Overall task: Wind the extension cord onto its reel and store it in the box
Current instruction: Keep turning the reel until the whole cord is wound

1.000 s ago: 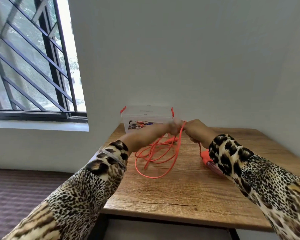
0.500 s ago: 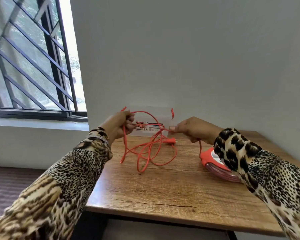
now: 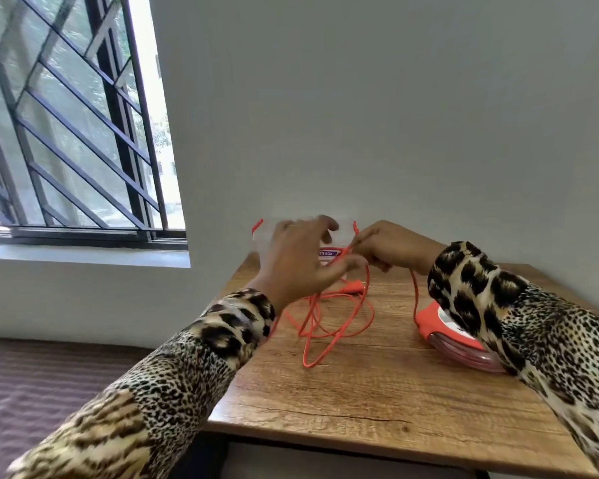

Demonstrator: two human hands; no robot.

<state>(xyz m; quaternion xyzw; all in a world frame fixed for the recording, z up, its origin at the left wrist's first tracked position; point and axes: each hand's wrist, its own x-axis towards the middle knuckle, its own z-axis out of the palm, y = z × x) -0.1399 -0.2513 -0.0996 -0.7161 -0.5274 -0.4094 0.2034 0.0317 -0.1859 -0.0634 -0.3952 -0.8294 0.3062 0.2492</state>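
An orange extension cord (image 3: 336,323) lies in loose loops on the wooden table (image 3: 377,392), its plug end by the far edge. My right hand (image 3: 388,245) pinches a strand of the cord above the table; from it the cord drops to the orange and clear reel (image 3: 443,328), half hidden under my right sleeve. My left hand (image 3: 298,261) hovers just left of the right one, fingers spread and blurred, holding nothing. A clear plastic box (image 3: 341,238) with orange clips stands behind both hands against the wall.
The table sits in a corner, with white walls behind and to the right. A barred window (image 3: 66,133) and its sill are on the left. Dark floor (image 3: 32,392) lies below the table's left edge.
My left hand has let go of the cord loop it held out to the left and has swung back toward the right hand. The loops have dropped onto the table.
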